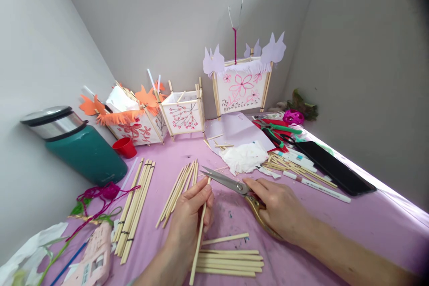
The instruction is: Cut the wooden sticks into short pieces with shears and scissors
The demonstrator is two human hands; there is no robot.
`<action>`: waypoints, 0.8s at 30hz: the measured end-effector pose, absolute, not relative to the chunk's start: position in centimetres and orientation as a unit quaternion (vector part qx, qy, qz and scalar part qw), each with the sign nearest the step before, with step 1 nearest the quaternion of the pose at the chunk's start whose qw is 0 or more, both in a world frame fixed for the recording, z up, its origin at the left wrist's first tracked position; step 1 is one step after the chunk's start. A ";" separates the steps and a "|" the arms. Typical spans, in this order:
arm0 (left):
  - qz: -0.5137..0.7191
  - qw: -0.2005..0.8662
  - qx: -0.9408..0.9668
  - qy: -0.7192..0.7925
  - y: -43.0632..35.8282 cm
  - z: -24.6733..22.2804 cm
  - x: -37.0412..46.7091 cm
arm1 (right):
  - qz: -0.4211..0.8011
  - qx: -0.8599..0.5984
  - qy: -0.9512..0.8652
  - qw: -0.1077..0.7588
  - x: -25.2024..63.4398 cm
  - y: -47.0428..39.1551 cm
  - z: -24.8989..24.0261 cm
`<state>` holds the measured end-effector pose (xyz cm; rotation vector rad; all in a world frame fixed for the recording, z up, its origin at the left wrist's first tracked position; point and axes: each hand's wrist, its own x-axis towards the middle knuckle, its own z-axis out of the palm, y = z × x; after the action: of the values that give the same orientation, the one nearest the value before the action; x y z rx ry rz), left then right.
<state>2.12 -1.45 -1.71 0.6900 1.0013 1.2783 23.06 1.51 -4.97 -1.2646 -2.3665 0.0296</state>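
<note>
My left hand (192,210) is closed on a thin wooden stick (199,241), which slants upward with its tip between thumb and fingers. My right hand (278,205) grips the brass-coloured handles of a pair of scissors (231,183). The scissor blades point left and lie close to the stick's upper end; whether they touch it I cannot tell. Several cut sticks (231,262) lie sideways below my left hand. More sticks (177,187) lie beyond it, and bundles tied with dark bands (136,210) are to the left.
Paper lanterns (243,89) stand at the back, near a red cup (124,147). A teal bottle (87,152) and a pink glue gun (94,254) are at left. Crumpled tissue (244,157), markers (317,186), pliers (278,129) and a black phone (335,167) lie at right.
</note>
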 end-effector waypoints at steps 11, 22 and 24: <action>0.554 0.617 0.309 0.465 -1.5 -0.9 2.1 | 0.028 -0.466 -0.845 0.261 23.4 1.9 -5.3; 0.541 0.599 0.334 0.486 -1.3 -1.4 2.0 | 0.040 -0.469 -0.857 0.209 22.8 1.1 -4.2; 0.541 0.597 0.341 0.485 -1.3 -1.4 2.0 | 0.036 -0.467 -0.859 0.206 22.7 1.1 -4.2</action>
<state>2.04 -1.34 -1.45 0.7906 1.1248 1.2562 22.74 1.09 -4.20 -1.3011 -2.3950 0.1007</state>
